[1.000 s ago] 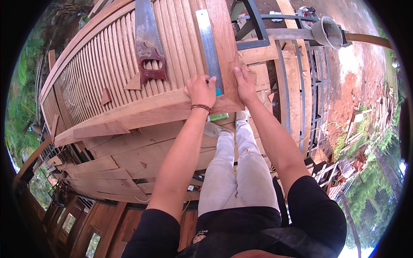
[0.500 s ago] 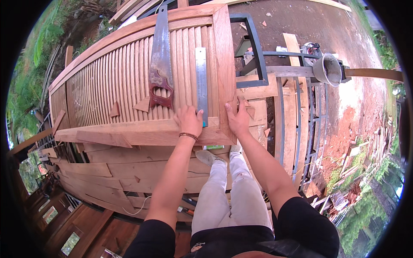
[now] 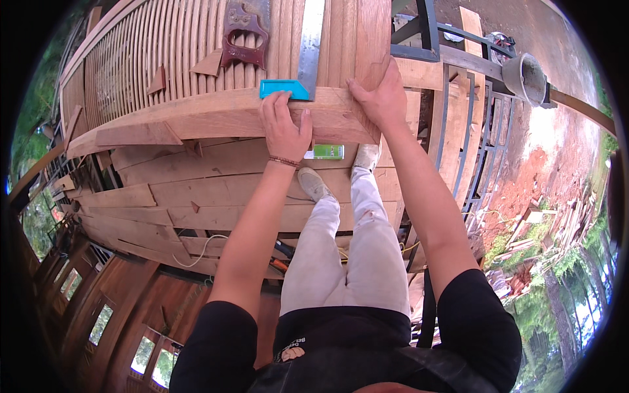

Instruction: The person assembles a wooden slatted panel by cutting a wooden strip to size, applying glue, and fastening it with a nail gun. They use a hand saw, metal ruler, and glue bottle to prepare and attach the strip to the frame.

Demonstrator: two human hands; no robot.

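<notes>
Above the plank decking (image 3: pixel 236 164), right in front of the person, lies a louvred wooden panel (image 3: pixel 223 108), probably heavy and stiff, best taken by its thick outer frame since the thin slats look easier to crack; the right hand (image 3: pixel 386 98) straddles its near right corner, thumb on the top face, fingers at the outer edge, though I cannot tell how firmly they grip. On the slats lies a handsaw (image 3: pixel 242 54), handle toward us. Just right of it, the try square (image 3: pixel 310 52) lies with its teal stock at the near rail; it should be light, rigid and rather slippery, so hold it by that stock. The left hand (image 3: pixel 286 124) touches the stock with bent fingertips, thumb apart, any pinch beneath hidden from me. Left of the saw rest two triangular wood offcuts (image 3: pixel 208 63)
</notes>
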